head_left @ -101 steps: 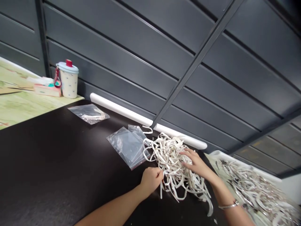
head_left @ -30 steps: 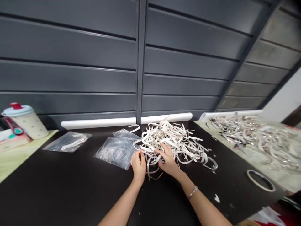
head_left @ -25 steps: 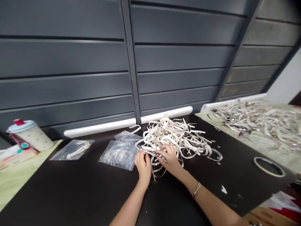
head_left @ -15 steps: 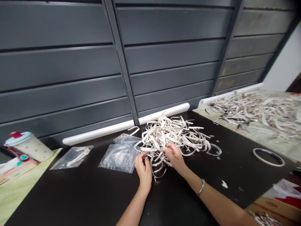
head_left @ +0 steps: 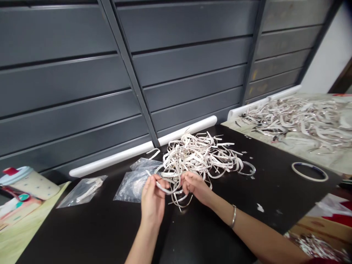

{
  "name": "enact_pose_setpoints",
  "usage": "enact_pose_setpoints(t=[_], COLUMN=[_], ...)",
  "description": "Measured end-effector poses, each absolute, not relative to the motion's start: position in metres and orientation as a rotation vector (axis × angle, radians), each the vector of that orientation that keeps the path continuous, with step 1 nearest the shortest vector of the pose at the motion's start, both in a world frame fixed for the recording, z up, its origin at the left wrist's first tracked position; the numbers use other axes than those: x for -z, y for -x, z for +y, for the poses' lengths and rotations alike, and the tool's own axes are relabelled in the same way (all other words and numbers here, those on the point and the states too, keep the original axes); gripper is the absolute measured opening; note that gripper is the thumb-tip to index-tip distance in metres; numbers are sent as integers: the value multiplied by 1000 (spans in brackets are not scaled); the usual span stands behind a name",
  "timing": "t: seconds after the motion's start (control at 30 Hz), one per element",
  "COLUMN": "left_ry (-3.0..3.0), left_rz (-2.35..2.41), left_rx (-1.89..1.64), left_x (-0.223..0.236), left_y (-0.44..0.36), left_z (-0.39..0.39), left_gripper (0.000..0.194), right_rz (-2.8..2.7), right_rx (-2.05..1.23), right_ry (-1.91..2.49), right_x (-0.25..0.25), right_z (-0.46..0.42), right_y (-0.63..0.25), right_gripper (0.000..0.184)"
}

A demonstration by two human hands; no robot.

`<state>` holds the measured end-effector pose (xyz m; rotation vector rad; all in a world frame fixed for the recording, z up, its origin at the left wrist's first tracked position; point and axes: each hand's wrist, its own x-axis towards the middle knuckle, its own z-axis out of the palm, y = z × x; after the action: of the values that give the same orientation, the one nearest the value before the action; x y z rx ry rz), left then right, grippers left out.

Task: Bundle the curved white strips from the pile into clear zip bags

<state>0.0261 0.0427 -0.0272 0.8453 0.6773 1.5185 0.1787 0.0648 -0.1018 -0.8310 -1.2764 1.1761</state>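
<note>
Between my two hands runs a curved white strip [head_left: 164, 189], with a thin, band-like shape. My left hand [head_left: 154, 194] pinches its left end, and the tip sticks out above the fingers. My right hand [head_left: 194, 186], with a metal bangle on the wrist, closes on the strip's other end. Just behind both hands lies a tangled pile of white and silvery strips [head_left: 192, 154] on the black table [head_left: 104, 223]. Clear plastic bags [head_left: 129, 187] lie left of the pile, close to my left hand.
Another clear bag [head_left: 82, 190] with white strips lies further left, near a lidded cup [head_left: 35, 183]. A white ring [head_left: 310, 172] rests at the right. Beyond it, a second table carries more strips [head_left: 308, 121]. White tubes [head_left: 112, 158] line the grey panelled wall.
My left hand has moved left and turned, and a strip now spans both hands. My right hand has shifted slightly left and down. The camera view has turned a little.
</note>
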Motion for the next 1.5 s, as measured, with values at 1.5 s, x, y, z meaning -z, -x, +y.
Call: enact_pose_setpoints(t=[1.5], left_ry=[-731], left_rz=[835], left_rx=[-1474], left_x=[-9], left_y=[-39], left_z=[25], left_gripper=[25], right_rz=[-1714], right_rx=[-1190], right_ry=[787], right_x=[4], right_z=[51], right_y=[-172], right_gripper=[16])
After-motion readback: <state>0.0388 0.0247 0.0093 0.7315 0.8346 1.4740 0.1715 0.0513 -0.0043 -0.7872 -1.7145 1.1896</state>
